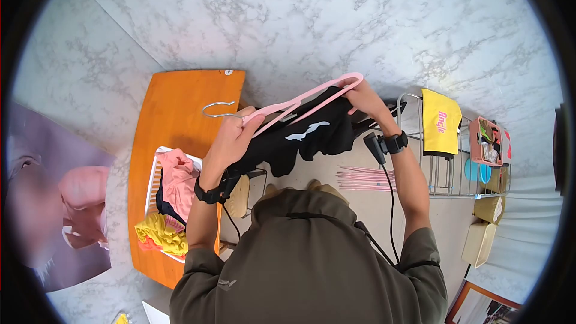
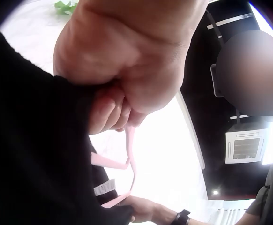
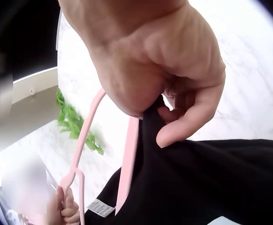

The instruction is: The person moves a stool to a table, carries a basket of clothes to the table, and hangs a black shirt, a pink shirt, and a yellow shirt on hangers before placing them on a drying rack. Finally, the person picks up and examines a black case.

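A pink clothes hanger [image 1: 282, 105] with a metal hook [image 1: 217, 108] is held up in front of the body, tilted. My left hand [image 1: 231, 141] grips it close to the hook, and in the left wrist view the fingers [image 2: 109, 110] curl there beside black cloth. From the hanger hangs a black garment [image 1: 324, 141] with a white print. At the far end, my right hand [image 3: 174, 70] pinches the garment's edge by the hanger arm, thumb and fingers bent round the cloth. A white label [image 3: 100, 208] shows inside the garment.
On the left, an orange table [image 1: 180, 102] bears a white basket [image 1: 153, 186] of pink, yellow and dark clothes. Several pink hangers [image 1: 363, 178] lie low at centre right. A metal rack [image 1: 441, 186] with a yellow cloth [image 1: 441, 123] and a pink basket [image 1: 483, 141] stands right.
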`<state>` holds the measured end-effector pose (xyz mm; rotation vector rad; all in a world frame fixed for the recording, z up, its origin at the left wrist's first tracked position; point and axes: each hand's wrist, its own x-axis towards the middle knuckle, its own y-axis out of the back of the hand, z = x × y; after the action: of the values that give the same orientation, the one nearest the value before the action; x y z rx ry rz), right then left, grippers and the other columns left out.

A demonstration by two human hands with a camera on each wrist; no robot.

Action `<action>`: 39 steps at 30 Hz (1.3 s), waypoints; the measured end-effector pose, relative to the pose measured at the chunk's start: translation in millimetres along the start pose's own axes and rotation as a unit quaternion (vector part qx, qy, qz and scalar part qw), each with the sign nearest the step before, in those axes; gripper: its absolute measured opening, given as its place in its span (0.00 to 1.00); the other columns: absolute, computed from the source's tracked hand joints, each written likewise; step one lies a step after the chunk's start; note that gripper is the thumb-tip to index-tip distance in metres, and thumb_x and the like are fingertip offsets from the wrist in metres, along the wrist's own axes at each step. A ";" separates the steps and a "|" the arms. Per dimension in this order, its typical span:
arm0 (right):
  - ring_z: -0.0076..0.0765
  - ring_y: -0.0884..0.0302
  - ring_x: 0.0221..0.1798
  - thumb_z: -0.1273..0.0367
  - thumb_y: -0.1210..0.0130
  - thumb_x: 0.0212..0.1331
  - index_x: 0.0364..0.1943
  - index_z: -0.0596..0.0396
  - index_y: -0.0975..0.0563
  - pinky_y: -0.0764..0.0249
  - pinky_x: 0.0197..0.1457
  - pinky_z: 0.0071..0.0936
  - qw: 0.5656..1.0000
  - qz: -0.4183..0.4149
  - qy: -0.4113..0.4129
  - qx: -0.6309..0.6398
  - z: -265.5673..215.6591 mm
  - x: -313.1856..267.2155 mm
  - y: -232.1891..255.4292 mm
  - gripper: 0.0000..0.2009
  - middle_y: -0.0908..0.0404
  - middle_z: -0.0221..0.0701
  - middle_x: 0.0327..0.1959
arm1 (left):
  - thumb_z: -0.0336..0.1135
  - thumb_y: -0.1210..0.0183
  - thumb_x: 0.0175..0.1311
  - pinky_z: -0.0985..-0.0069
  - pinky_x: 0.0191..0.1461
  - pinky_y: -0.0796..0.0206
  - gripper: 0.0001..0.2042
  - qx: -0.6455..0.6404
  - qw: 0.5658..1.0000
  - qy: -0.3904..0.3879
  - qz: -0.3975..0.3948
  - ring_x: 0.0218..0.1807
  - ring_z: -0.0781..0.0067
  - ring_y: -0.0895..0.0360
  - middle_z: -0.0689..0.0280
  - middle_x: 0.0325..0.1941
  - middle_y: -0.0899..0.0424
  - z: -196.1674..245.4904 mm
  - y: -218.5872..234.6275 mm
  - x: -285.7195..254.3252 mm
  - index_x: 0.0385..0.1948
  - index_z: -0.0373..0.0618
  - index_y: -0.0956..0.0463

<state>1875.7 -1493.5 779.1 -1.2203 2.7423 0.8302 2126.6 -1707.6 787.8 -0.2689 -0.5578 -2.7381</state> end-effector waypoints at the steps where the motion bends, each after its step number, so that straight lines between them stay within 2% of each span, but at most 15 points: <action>1: 0.25 0.25 0.32 0.74 0.50 0.55 0.42 0.62 0.24 0.22 0.21 0.22 1.000 -0.001 0.001 0.000 2.7 3.0 5.5 0.11 0.22 0.32 0.35 | 0.35 0.51 0.69 0.80 0.22 0.51 0.12 0.021 1.000 -0.001 0.000 0.19 0.85 0.44 0.73 0.16 0.39 0.7 0.3 0.7 0.27 0.37 0.28; 5: 0.22 0.26 0.32 0.76 0.51 0.53 0.45 0.61 0.24 0.24 0.21 0.20 1.000 -0.013 -0.015 -0.015 -10.1 1.1 20.8 0.14 0.23 0.29 0.34 | 0.36 0.51 0.69 0.80 0.25 0.49 0.12 0.035 0.998 0.037 -0.039 0.23 0.83 0.43 0.73 0.17 0.39 -0.3 5.2 3.1 0.31 0.35 0.27; 8: 0.24 0.27 0.33 0.75 0.51 0.52 0.39 0.61 0.23 0.22 0.25 0.24 0.999 -0.007 -0.036 0.008 -7.3 3.0 30.4 0.11 0.24 0.30 0.33 | 0.36 0.51 0.69 0.79 0.27 0.48 0.12 0.019 0.991 0.087 -0.096 0.24 0.82 0.44 0.73 0.18 0.38 6.5 4.0 -2.9 0.34 0.34 0.27; 11: 0.22 0.28 0.30 0.75 0.52 0.52 0.38 0.59 0.23 0.25 0.24 0.21 0.996 -0.047 -0.075 0.017 11.5 13.3 34.1 0.10 0.24 0.28 0.32 | 0.36 0.52 0.69 0.79 0.27 0.47 0.12 -0.009 0.993 0.063 -0.098 0.24 0.80 0.43 0.72 0.19 0.37 18.4 -1.0 0.8 0.37 0.35 0.26; 13: 0.15 0.31 0.27 0.74 0.52 0.52 0.38 0.55 0.23 0.33 0.19 0.13 0.993 -0.042 -0.106 0.043 20.9 20.2 34.5 0.10 0.24 0.23 0.29 | 0.37 0.52 0.69 0.78 0.28 0.46 0.12 0.004 0.992 0.071 -0.105 0.24 0.80 0.42 0.71 0.19 0.36 13.0 -7.7 0.6 0.37 0.35 0.26; 17: 0.15 0.33 0.24 0.74 0.53 0.52 0.35 0.55 0.23 0.36 0.19 0.13 0.989 -0.041 -0.129 0.058 24.8 27.4 36.2 0.08 0.25 0.23 0.26 | 0.38 0.52 0.70 0.78 0.32 0.43 0.13 0.035 0.984 0.099 -0.144 0.25 0.78 0.40 0.67 0.20 0.35 2.3 -13.2 0.5 0.38 0.35 0.26; 20: 0.16 0.34 0.21 0.75 0.51 0.51 0.34 0.54 0.24 0.35 0.19 0.14 0.987 -0.038 -0.148 0.042 25.7 29.2 33.5 0.07 0.26 0.22 0.23 | 0.38 0.52 0.69 0.74 0.34 0.41 0.14 0.059 0.987 0.078 -0.125 0.25 0.67 0.36 0.59 0.21 0.30 -3.6 -19.9 2.1 0.36 0.34 0.26; 24: 0.22 0.31 0.22 0.74 0.50 0.47 0.33 0.57 0.23 0.28 0.21 0.21 0.997 -0.027 -0.062 -0.039 17.8 23.7 28.8 0.08 0.25 0.27 0.23 | 0.39 0.51 0.69 0.67 0.34 0.39 0.16 0.118 0.983 0.067 -0.125 0.25 0.53 0.33 0.49 0.23 0.27 -12.7 -25.0 6.4 0.32 0.32 0.26; 25: 0.23 0.29 0.22 0.74 0.49 0.46 0.34 0.57 0.23 0.27 0.21 0.22 0.996 -0.025 -0.029 -0.080 14.1 21.0 28.6 0.09 0.25 0.28 0.22 | 0.39 0.51 0.69 0.67 0.34 0.39 0.16 0.118 0.983 0.069 -0.126 0.25 0.53 0.33 0.49 0.23 0.27 -12.4 -24.9 8.3 0.32 0.32 0.26; 29: 0.26 0.28 0.20 0.72 0.49 0.47 0.34 0.59 0.22 0.26 0.22 0.25 0.993 -0.035 -0.026 -0.112 -23.4 -2.2 4.6 0.10 0.26 0.30 0.19 | 0.40 0.50 0.68 0.66 0.32 0.39 0.17 0.109 0.988 0.021 -0.108 0.24 0.52 0.32 0.47 0.21 0.29 -12.3 -30.2 27.5 0.29 0.31 0.27; 31: 0.22 0.33 0.20 0.75 0.49 0.50 0.36 0.60 0.22 0.28 0.19 0.21 0.994 -0.070 -0.007 -0.080 -30.7 -6.0 -8.6 0.10 0.30 0.27 0.19 | 0.40 0.50 0.68 0.66 0.31 0.40 0.17 0.121 0.987 0.000 -0.109 0.23 0.52 0.33 0.47 0.21 0.30 -10.9 -33.9 34.7 0.28 0.31 0.28; 33: 0.23 0.33 0.20 0.74 0.49 0.50 0.37 0.60 0.22 0.26 0.24 0.24 0.994 -0.072 -0.006 -0.085 -40.5 -12.3 -13.7 0.10 0.30 0.28 0.18 | 0.40 0.49 0.67 0.68 0.30 0.41 0.17 0.122 0.985 0.004 -0.124 0.22 0.55 0.35 0.48 0.19 0.31 1.7 -33.4 41.5 0.27 0.31 0.27; 35: 0.32 0.28 0.20 0.69 0.45 0.47 0.37 0.60 0.21 0.24 0.31 0.31 0.971 -0.038 0.107 -0.211 -43.0 -15.9 -15.3 0.13 0.29 0.32 0.16 | 0.40 0.49 0.67 0.69 0.29 0.41 0.17 0.117 0.985 0.001 -0.124 0.21 0.57 0.36 0.50 0.18 0.31 -2.7 -30.3 45.0 0.27 0.32 0.27; 37: 0.35 0.27 0.23 0.66 0.42 0.47 0.38 0.59 0.21 0.26 0.35 0.33 0.971 -0.026 0.090 -0.218 -51.6 -28.1 -12.2 0.14 0.28 0.33 0.18 | 0.40 0.48 0.67 0.69 0.28 0.42 0.17 0.110 0.986 -0.003 -0.123 0.21 0.60 0.37 0.51 0.18 0.32 -5.6 -27.4 45.3 0.27 0.32 0.26; 39: 0.37 0.27 0.27 0.63 0.38 0.46 0.39 0.58 0.20 0.28 0.39 0.35 0.972 -0.014 0.074 -0.225 -45.4 -33.4 -13.5 0.16 0.27 0.34 0.20 | 0.42 0.47 0.66 0.66 0.27 0.43 0.20 0.052 0.993 -0.001 -0.105 0.20 0.55 0.41 0.47 0.18 0.32 -7.6 -24.3 44.4 0.24 0.29 0.30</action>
<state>1916.6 -1499.9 819.6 -1.4317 2.7263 1.4748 2075.9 -1702.1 783.4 -0.1962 -0.7656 -2.8972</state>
